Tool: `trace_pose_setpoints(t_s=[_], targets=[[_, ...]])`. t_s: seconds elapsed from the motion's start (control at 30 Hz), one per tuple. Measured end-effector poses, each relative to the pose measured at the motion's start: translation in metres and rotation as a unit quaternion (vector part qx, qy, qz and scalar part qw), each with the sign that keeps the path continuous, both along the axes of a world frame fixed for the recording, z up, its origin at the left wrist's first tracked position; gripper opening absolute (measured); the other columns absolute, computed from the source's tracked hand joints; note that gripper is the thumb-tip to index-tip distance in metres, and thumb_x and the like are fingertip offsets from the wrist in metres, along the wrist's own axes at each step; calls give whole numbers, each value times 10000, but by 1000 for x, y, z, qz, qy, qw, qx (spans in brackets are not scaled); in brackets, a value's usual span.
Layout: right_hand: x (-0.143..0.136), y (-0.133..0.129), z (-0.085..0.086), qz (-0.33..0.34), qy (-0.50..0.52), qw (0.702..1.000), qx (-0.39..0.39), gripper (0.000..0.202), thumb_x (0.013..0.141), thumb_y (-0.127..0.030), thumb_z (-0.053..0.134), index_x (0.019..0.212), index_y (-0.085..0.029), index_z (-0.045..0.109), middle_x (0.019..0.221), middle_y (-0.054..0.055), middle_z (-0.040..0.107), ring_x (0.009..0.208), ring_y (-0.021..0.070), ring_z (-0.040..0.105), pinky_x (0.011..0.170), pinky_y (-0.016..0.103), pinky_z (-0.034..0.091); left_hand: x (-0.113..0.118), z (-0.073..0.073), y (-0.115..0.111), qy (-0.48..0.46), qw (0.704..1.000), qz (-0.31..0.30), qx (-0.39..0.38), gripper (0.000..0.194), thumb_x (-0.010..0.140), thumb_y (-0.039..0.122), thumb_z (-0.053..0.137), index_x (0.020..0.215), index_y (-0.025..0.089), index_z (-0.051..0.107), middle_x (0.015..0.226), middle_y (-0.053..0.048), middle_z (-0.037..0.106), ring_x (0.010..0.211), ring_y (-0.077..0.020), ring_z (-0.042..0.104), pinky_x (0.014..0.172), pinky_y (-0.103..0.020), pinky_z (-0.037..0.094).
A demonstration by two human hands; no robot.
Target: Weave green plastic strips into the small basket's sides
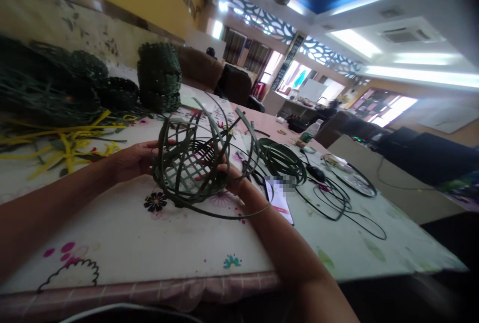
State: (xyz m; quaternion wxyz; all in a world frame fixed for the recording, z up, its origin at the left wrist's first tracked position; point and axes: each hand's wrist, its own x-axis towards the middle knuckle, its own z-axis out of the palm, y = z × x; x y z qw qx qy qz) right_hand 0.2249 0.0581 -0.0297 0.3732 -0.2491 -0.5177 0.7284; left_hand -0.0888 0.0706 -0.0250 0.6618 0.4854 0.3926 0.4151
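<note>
A partly woven basket (179, 194) of dark green strips is held just over the flowered tablecloth, its open lattice base showing and long loose strips curving up and outward. My left hand (140, 161) grips its left side, with the fingertips passing behind the strips. On the right side, my right hand (232, 179) is closed around the woven edge, some of its fingers hidden inside or behind the weave. One thin strip (228, 217) loops out below the basket and crosses my right forearm.
Yellow strips (67, 146) lie at the left beside dark woven baskets (159, 76). A coil of green strips (282, 161), a phone-like device (280, 203) and looped black cord (337, 203) lie to the right. Brown chairs (200, 68) stand behind the table, whose cloth edge (149, 290) is nearest me.
</note>
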Motion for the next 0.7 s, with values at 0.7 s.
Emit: trace_pose_setpoints(t_s=[0.7], targets=[[-12, 1, -9, -143, -3, 990, 7, 597, 602, -221, 670, 1152, -286, 447, 952, -29, 723, 610, 191, 731, 470, 288, 601, 25, 15, -17, 27, 999, 17, -7, 613, 817, 398, 805, 1382, 205, 666, 1090, -59, 757, 815, -175, 644, 698, -273, 575]])
